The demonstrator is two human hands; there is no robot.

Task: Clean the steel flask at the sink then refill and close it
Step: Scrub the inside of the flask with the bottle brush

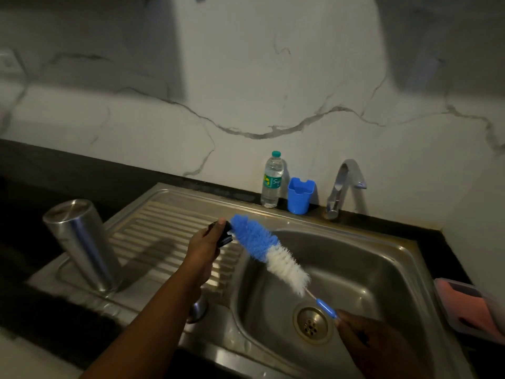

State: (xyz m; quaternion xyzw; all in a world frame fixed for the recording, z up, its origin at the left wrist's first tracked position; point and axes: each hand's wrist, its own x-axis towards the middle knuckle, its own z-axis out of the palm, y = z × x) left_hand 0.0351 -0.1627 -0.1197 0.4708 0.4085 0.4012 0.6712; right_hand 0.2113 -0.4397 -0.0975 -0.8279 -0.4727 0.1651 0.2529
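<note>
The blue handle of a bottle brush (269,254) is pinched in the closed fingers of the right hand (366,340), low over the sink (382,258) and just beside the drain (312,325). From that hand the brush slopes up and away until its blue tip touches a small dark object (224,236), probably the flask's cap, which is gripped in the curled left hand (206,248) above the ribbed draining board (153,233). Well to the outer side of the left hand, the steel flask (82,244) is stood on the draining board, seemingly mouth down, so refilling is judged still ahead. Beyond both hands, a water bottle (272,179), a blue cup (300,196) and the tap (343,184) are lined against the wall. The small cap could be knocked loose by a hard scrub and dropped into the sink, and the flask could be toppled by a careless forearm.
</note>
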